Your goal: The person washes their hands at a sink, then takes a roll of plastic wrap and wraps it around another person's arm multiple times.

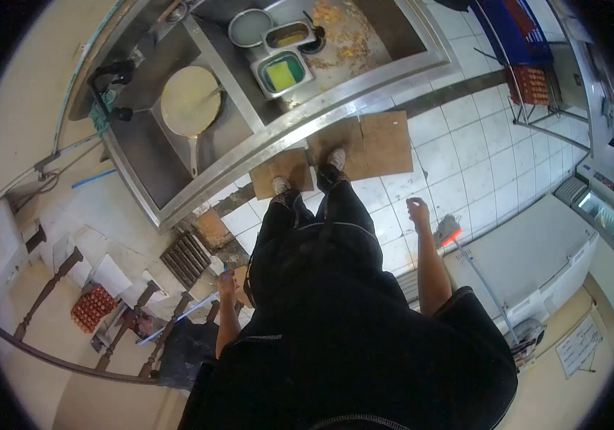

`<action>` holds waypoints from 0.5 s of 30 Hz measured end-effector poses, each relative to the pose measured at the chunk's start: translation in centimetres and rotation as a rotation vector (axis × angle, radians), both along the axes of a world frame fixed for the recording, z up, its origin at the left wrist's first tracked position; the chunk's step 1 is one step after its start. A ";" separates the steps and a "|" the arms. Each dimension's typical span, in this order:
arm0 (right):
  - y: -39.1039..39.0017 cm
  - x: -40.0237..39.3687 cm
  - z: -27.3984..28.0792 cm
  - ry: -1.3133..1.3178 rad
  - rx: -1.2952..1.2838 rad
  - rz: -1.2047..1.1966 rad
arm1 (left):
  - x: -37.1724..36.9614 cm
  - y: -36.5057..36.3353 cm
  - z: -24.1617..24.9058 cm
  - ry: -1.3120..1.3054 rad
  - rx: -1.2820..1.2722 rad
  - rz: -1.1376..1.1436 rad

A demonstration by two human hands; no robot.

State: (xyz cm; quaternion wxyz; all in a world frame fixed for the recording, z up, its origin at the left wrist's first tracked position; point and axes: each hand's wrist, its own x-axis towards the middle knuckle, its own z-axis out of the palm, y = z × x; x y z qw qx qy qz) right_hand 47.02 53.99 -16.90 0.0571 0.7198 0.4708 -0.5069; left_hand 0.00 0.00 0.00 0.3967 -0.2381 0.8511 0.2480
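Note:
Beside my left hip hangs my left hand [227, 282], its fingers curled, with a small bit of blue at the fingertips that is too small to name. A pale blue stick [196, 308] runs up close to that hand; whether they touch is unclear. My right hand [417, 212] is held out over the tiled floor [464, 136], fingers loosely closed and nothing visible in them. Both hands are apart from the steel sink [278, 130] in front of me. A pan [191, 102] with pale liquid lies in its left basin.
The right basin holds a round bowl [250, 29], a metal tub with a yellow-green sponge [280, 74] and food scraps [346, 36]. Cardboard [386, 143] lies underfoot. A white chest [522, 265] stands right, near an orange-tipped stick [479, 272]. Egg trays [93, 308] sit left, behind a railing.

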 end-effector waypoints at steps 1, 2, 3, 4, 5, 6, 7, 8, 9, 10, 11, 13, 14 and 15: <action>-0.2 -1.1 0.3 -0.006 -0.053 -0.017 | 0.3 -1.3 -0.4 0.077 -0.058 -0.006; -0.4 -1.9 0.3 -0.012 -0.105 -0.034 | 0.1 -1.7 -0.2 0.154 -0.116 -0.011; 2.7 -1.1 0.7 -0.091 0.076 0.021 | 0.4 1.1 -2.3 0.256 -0.092 -0.043; 2.5 -1.9 -2.5 -0.123 0.201 0.079 | -0.2 2.0 -0.5 0.404 -0.128 -0.070; 2.2 -2.5 -3.8 -0.171 0.320 0.137 | -0.4 2.2 1.4 0.534 -0.175 -0.097; 3.7 -8.0 3.4 -0.133 0.243 0.066 | -1.6 1.8 2.9 0.629 -0.104 -0.034; 3.9 -8.9 1.7 -0.143 0.557 0.162 | -3.0 1.7 3.5 0.719 -0.027 0.033; 5.0 -10.8 2.1 -0.103 0.580 0.159 | -4.5 1.6 3.8 0.810 0.050 0.101; 6.3 -12.6 3.4 -0.070 0.601 0.156 | -5.6 1.8 4.2 0.894 0.126 0.167; 7.6 -15.2 5.3 -0.039 0.645 0.072 | -6.8 3.1 5.1 0.962 0.144 0.163; 8.7 -18.6 8.1 -0.011 0.686 -0.020 | -8.4 5.1 6.6 1.028 0.166 0.153; 10.3 -25.3 14.8 0.125 0.855 -0.120 | -12.0 9.9 9.2 1.106 0.174 0.096; 10.5 -28.1 17.7 0.226 0.983 -0.126 | -13.7 12.7 10.5 1.116 0.161 0.047; 11.1 -30.4 18.7 0.222 1.047 -0.109 | -15.5 15.8 11.2 1.128 0.162 0.003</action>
